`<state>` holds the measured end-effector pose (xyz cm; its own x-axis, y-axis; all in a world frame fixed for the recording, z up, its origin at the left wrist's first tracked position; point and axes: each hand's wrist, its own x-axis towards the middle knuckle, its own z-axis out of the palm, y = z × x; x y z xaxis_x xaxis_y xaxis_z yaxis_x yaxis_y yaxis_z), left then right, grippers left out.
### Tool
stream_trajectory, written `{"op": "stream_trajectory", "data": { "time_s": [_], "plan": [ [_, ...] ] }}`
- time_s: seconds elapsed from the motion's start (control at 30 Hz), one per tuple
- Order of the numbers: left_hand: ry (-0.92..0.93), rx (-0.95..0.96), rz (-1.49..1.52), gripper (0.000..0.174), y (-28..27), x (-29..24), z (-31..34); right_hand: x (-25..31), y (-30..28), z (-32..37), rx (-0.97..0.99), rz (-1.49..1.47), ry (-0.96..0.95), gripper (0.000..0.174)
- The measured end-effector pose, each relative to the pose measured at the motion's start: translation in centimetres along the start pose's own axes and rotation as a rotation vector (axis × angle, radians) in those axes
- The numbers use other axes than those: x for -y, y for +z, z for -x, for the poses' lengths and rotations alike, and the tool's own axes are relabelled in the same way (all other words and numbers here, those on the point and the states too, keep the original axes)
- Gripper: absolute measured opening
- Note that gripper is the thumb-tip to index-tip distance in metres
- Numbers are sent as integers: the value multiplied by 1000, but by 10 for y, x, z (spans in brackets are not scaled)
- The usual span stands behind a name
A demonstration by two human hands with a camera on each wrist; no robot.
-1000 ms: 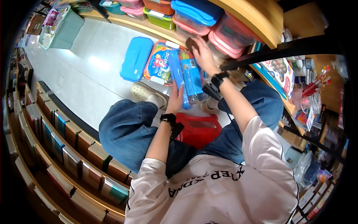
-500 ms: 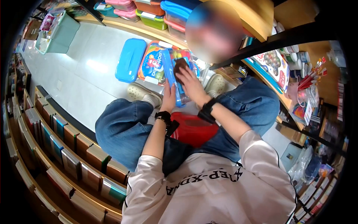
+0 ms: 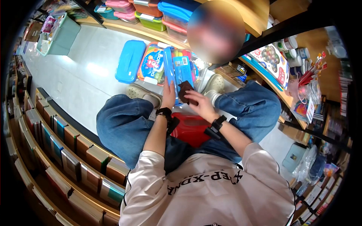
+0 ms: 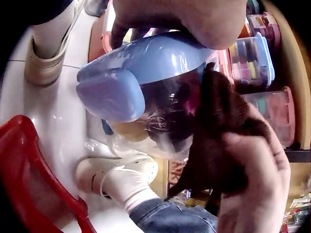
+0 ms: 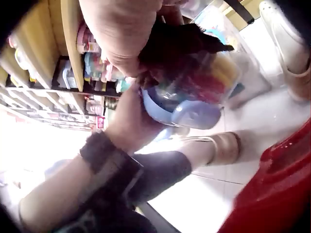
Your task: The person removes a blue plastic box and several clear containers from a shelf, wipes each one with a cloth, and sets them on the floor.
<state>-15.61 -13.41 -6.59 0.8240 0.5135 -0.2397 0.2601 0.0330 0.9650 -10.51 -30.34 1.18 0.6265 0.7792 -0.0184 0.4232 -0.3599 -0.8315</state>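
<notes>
A clear plastic box [image 3: 183, 67] with a blue lid [image 4: 160, 60] is tilted on its side between my feet, its colourful contents showing through. My left hand [image 3: 169, 97] grips it along the lid side, fingers bent over the lid in the left wrist view. In my right hand [image 3: 203, 107] is a dark brown cloth [image 3: 184, 91], bunched between thumb and fingers. The cloth [image 4: 218, 141] lies against the near end of the box in the head view. Part of the box [image 5: 218, 80] is hidden behind cloth and hand in the right wrist view.
Beside the box lie another blue-lidded box [image 3: 130, 60] and a labelled, colourful one [image 3: 152, 63]. A red plastic stool [image 3: 190, 130] stands between my legs. Lidded boxes [image 3: 151, 22] fill the shelf ahead. A pale green bin [image 3: 62, 35] sits far left; bookshelves [image 3: 71, 150] line the left.
My right hand has come down from the far side of the box, across its face, to the near end with the brown cloth. My left hand stays on the box.
</notes>
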Motion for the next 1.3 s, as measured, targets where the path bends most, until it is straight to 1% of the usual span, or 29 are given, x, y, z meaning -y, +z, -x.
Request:
{"op": "stream_trajectory", "data": {
  "time_s": [0.03,0.1,0.13,0.17,0.23,0.27,0.33,0.37,0.43,0.47,0.57,0.63,0.7,0.77,0.8,0.83,0.97,1.03,1.1,1.17,1.23,1.27,1.3],
  "plan": [
    [-1,-2,-2,55,0,1,0,1,-4,-14,-97,17,-77,32],
    [46,-33,-89,56,2,2,-1,10,-18,-42,-150,-126,71,31],
    [31,5,-1,57,0,4,-3,13,-24,-60,-196,-79,28,31],
    [30,7,1,57,1,3,-2,14,-26,-79,-243,-33,-15,32],
    [23,-44,-92,58,4,-1,-2,12,-25,-116,-328,27,-98,34],
    [22,-48,-94,58,4,-2,-2,12,-20,-131,-326,23,-100,34],
    [39,-40,-140,59,4,0,-2,10,-4,-150,-289,140,-106,36],
    [35,-45,-141,59,3,1,-2,9,6,-151,-284,136,-108,36],
    [44,-47,-145,61,3,-5,-2,6,23,-143,-156,282,-208,37],
    [49,-31,-136,59,1,-8,0,2,27,-134,-140,235,-166,39],
    [65,-31,-169,58,3,1,0,9,28,-105,-125,220,-108,39],
    [55,-23,-142,58,2,0,3,5,27,-83,-123,265,-154,37],
    [63,-14,-112,57,5,-3,0,2,21,-63,-129,220,-141,38],
    [43,-51,-132,58,6,0,1,3,12,-40,-103,216,-125,39],
    [-2,-46,-107,58,4,-7,2,4,8,-29,-53,213,-115,40],
    [0,-44,-104,58,4,-9,3,5,4,-18,-4,212,-105,41],
    [-41,-101,-99,56,7,-12,0,0,0,16,29,225,-73,43],
    [-47,-109,-142,57,8,-14,-2,1,-2,15,28,218,-57,45],
    [-25,-113,-192,58,8,-15,1,0,-3,6,-49,201,-46,46],
    [-6,-121,-244,59,8,-15,2,-7,-5,-13,-57,186,-29,45],
    [41,-160,-282,51,10,-14,1,-12,-10,-38,-89,211,-52,44],
    [36,-160,-284,51,8,-15,1,-17,-10,-53,-94,251,-73,43],
    [0,-123,-294,59,5,-22,1,-21,-10,-69,-99,290,-96,43]
  ]
}}
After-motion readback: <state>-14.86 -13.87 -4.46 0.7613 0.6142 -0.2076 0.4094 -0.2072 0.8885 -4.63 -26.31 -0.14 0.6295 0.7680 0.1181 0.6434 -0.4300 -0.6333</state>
